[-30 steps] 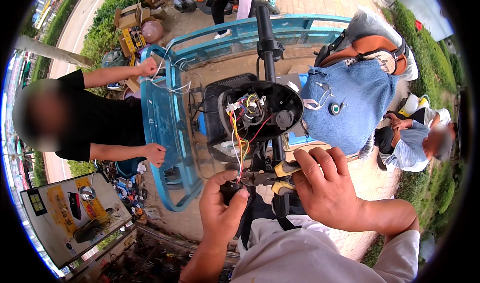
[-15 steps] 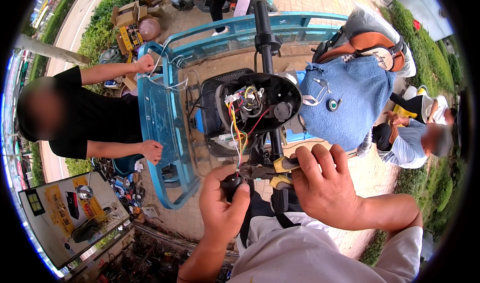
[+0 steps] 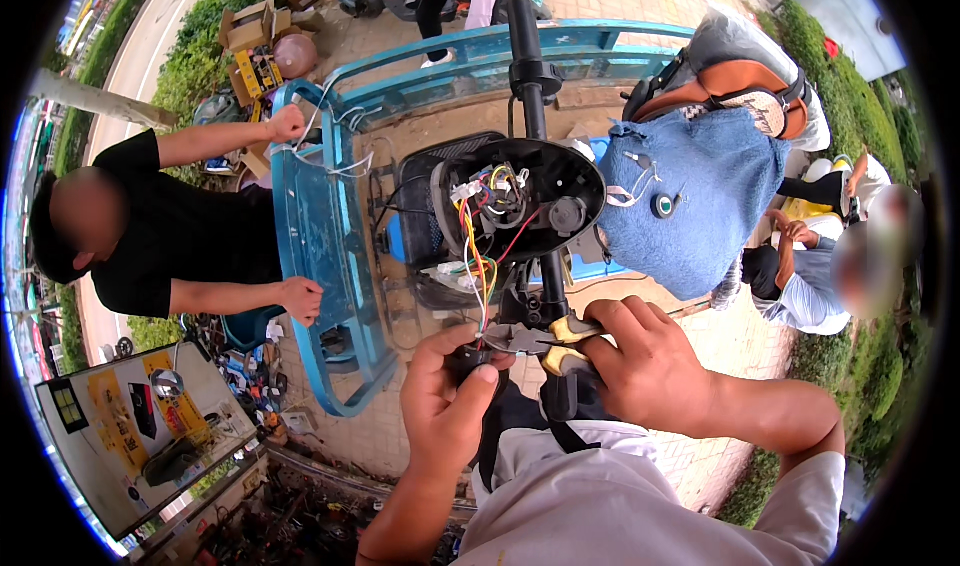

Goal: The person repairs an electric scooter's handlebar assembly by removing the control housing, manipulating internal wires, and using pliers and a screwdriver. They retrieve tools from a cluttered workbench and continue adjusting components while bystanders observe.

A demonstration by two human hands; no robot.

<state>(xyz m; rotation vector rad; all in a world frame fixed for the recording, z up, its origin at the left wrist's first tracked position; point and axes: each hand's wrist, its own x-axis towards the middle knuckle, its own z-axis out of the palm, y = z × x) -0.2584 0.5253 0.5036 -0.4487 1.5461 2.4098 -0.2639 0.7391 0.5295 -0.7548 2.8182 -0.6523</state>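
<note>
My left hand is closed on a small black part at the end of thin coloured wires. My right hand grips pliers with yellow-and-black handles; their metal jaws lie at the wires beside my left fingertips. Whether the jaws bite a wire is too small to tell. Above my hands is an open black oval housing packed with connectors and wires, beside a black handlebar tube.
A blue metal frame surrounds the housing. A blue cloth and brown-grey seat lie right. A person in black holds the frame's left; others sit right and behind. A tool board stands lower left.
My right hand and the pliers have risen slightly, the jaws nearer the wires by my left fingers. The view has shifted a little, and the people on the right have moved.
</note>
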